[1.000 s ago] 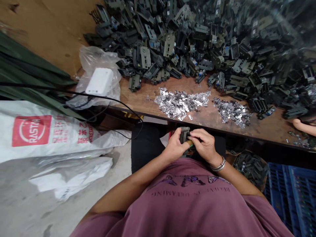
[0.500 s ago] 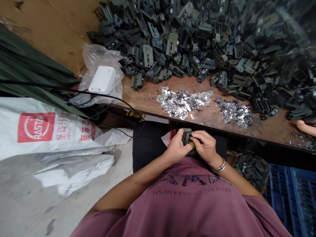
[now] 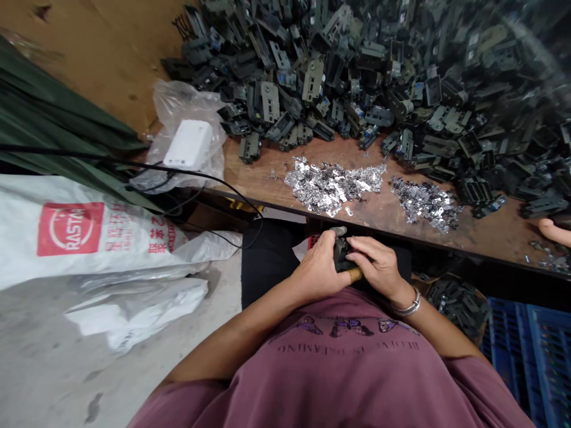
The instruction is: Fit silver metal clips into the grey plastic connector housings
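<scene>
A dark grey plastic part (image 3: 339,252) is held over my lap, just below the table edge. My left hand (image 3: 317,268) is wrapped round it from the left, its thumb covered in something yellow. On the other side my right hand (image 3: 377,261) has its fingers closed at the part's right edge; whether a small piece is pinched there is hidden. Beyond my hands, a heap of shiny metal pieces (image 3: 328,184) and a darker heap of small metal pieces (image 3: 426,202) lie on the table.
Many dark plastic parts (image 3: 357,71) are piled across the wooden table (image 3: 254,178). A white box (image 3: 188,144) rests on clear plastic at left, near a black cable. Below right are blue crates (image 3: 553,339). Another person's finger (image 3: 554,230) shows at the right edge.
The plastic part has turned in my hands. My left hand has rolled over it, showing more of its back, and my right hand has shifted slightly right.
</scene>
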Action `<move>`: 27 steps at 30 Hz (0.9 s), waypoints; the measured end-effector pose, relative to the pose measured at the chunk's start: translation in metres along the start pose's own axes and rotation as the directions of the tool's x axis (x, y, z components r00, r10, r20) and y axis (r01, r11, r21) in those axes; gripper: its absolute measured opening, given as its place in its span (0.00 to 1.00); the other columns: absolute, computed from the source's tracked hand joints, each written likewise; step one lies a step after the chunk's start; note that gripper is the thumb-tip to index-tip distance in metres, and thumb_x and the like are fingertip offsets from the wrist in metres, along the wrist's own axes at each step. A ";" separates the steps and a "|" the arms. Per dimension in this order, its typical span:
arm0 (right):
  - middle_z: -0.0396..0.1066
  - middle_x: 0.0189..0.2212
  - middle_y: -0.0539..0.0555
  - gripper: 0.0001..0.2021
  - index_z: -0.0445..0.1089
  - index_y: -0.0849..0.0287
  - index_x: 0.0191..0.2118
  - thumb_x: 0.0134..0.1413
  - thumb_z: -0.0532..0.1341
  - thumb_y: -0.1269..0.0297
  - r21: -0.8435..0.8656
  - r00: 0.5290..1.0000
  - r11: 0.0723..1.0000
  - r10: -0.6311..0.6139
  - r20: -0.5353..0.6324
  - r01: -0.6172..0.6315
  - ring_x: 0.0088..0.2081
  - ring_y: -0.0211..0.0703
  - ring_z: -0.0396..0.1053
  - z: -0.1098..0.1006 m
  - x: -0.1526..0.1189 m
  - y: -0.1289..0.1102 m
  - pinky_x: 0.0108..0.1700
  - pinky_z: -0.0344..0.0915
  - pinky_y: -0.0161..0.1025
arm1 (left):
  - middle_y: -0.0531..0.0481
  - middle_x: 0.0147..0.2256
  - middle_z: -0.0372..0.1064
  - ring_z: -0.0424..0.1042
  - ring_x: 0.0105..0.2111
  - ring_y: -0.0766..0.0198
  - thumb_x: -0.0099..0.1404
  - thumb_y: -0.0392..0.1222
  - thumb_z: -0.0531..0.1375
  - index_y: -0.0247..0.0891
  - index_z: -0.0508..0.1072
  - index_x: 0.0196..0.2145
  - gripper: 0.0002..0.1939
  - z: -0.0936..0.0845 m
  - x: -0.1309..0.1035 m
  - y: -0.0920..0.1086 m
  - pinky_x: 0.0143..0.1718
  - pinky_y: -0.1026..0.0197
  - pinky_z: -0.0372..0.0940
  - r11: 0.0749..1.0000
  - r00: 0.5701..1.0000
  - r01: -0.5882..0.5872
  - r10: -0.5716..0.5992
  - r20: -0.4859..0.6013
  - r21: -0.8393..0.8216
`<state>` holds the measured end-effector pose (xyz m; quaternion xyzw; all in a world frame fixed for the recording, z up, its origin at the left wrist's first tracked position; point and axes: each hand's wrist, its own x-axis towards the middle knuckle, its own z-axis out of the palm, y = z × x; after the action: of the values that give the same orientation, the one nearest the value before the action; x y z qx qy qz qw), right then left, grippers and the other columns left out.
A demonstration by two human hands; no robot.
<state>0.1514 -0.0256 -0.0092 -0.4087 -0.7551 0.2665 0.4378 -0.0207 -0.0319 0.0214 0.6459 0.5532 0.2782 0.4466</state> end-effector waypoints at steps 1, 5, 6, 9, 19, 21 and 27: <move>0.78 0.43 0.56 0.12 0.73 0.52 0.50 0.60 0.62 0.66 0.029 0.999 0.999 0.044 -0.025 -0.043 0.38 0.42 0.77 -0.002 -0.001 -0.001 0.40 0.76 0.41 | 0.42 0.44 0.66 0.69 0.46 0.47 0.48 0.51 0.71 0.38 0.64 0.50 0.34 -0.002 0.000 0.001 0.48 0.47 0.64 0.999 0.999 -0.034 0.034 -0.006 -0.008; 0.77 0.44 0.56 0.13 0.72 0.53 0.51 0.60 0.60 0.68 0.022 0.991 0.993 0.118 -0.064 -0.117 0.39 0.42 0.77 -0.002 -0.010 -0.002 0.40 0.76 0.40 | 0.43 0.41 0.66 0.68 0.43 0.51 0.52 0.53 0.69 0.38 0.69 0.45 0.27 -0.008 0.002 0.001 0.47 0.49 0.64 0.988 0.985 -0.149 0.152 -0.078 0.038; 0.78 0.42 0.56 0.12 0.73 0.54 0.48 0.60 0.59 0.68 0.008 0.993 0.994 0.109 -0.041 -0.109 0.39 0.43 0.77 0.000 -0.012 -0.003 0.40 0.75 0.40 | 0.45 0.38 0.65 0.68 0.41 0.53 0.55 0.51 0.67 0.38 0.70 0.42 0.21 -0.009 0.002 0.001 0.45 0.51 0.64 0.983 0.981 -0.168 0.174 -0.088 0.068; 0.79 0.35 0.54 0.08 0.74 0.55 0.42 0.60 0.59 0.68 0.002 0.995 0.995 0.101 0.026 -0.101 0.35 0.41 0.77 0.004 -0.015 -0.007 0.37 0.75 0.38 | 0.48 0.30 0.62 0.64 0.33 0.59 0.64 0.45 0.58 0.38 0.69 0.32 0.08 -0.010 0.000 -0.004 0.37 0.56 0.61 0.964 0.964 -0.219 0.237 -0.117 0.153; 0.77 0.28 0.52 0.06 0.75 0.56 0.37 0.60 0.59 0.68 0.041 0.989 0.989 0.138 0.052 -0.140 0.28 0.39 0.74 0.007 -0.017 -0.008 0.31 0.72 0.35 | 0.49 0.31 0.61 0.62 0.33 0.60 0.64 0.46 0.56 0.39 0.69 0.31 0.09 -0.014 -0.001 -0.005 0.38 0.58 0.59 0.974 0.961 -0.222 0.209 -0.182 -0.051; 0.77 0.29 0.52 0.06 0.75 0.56 0.37 0.59 0.60 0.68 0.051 0.988 0.987 0.149 0.049 -0.151 0.28 0.39 0.75 0.008 -0.018 -0.007 0.31 0.72 0.35 | 0.50 0.28 0.60 0.61 0.30 0.61 0.65 0.50 0.54 0.39 0.68 0.27 0.14 -0.014 -0.001 -0.005 0.35 0.58 0.58 0.963 0.980 -0.129 0.087 -0.178 -0.236; 0.78 0.29 0.52 0.06 0.76 0.55 0.37 0.59 0.60 0.66 0.023 0.983 0.983 0.183 0.030 -0.184 0.28 0.41 0.75 0.001 -0.021 -0.004 0.32 0.73 0.37 | 0.49 0.24 0.66 0.65 0.25 0.61 0.61 0.59 0.55 0.40 0.71 0.28 0.19 -0.002 0.000 -0.012 0.28 0.58 0.62 0.673 0.927 0.267 -0.375 -0.008 -0.690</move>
<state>0.1550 -0.0456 -0.0156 -0.4670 -0.7169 0.3212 0.4060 -0.0280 -0.0313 0.0119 0.3082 0.5500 0.4243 0.6499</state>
